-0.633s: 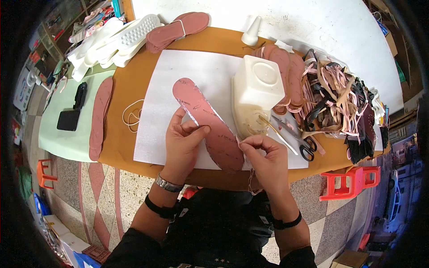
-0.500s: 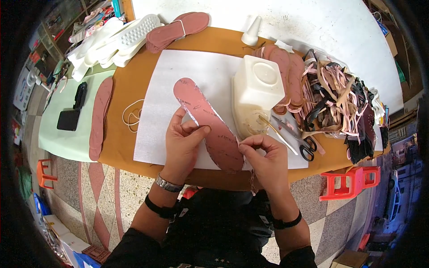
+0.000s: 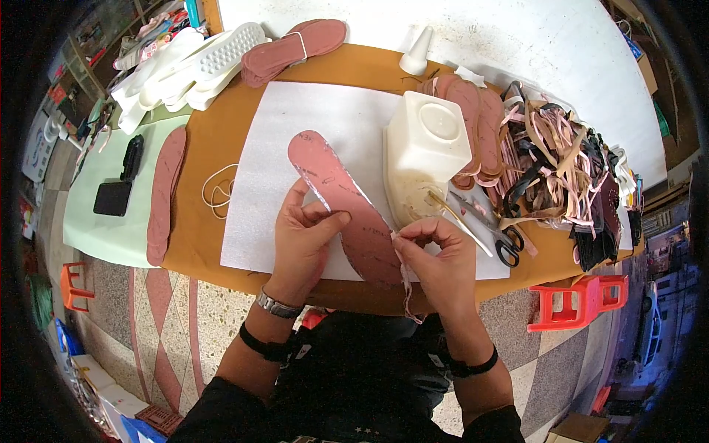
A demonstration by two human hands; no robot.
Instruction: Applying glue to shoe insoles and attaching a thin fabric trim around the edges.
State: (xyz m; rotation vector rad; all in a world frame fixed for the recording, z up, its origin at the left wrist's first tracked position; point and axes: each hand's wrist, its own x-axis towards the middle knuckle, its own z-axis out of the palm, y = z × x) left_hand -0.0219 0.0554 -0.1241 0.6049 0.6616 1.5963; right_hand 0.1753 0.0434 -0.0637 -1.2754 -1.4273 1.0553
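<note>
A dusty-pink insole [image 3: 336, 192] with dark pen marks and a pale, glossy edge is tilted over the white sheet [image 3: 258, 148]. My left hand [image 3: 306, 232] grips its left edge near the middle, thumb on top. At the lower right edge, my right hand [image 3: 436, 258] pinches a thin pinkish strip [image 3: 407, 292] between thumb and forefinger; its loose tail dangles below the fingers. Whether the strip is joined to the insole's edge is hidden by the fingertips. A cream plastic glue bottle [image 3: 425, 148] with a brush [image 3: 454, 210] in its opening lies just beyond my right hand.
Black-handled scissors [image 3: 508, 244] lie right of the brush. A heap of strips [image 3: 550, 162] and stacked insoles [image 3: 461, 111] fill the right side. White soles [image 3: 188, 70] and a tied insole bundle [image 3: 295, 52] lie far left. Another insole [image 3: 166, 196] rests beside a black phone [image 3: 113, 198].
The insole's lower end has tipped slightly. More of the thin strip's tail now hangs into view below my right hand, swung leftward. Both hands have barely shifted.
</note>
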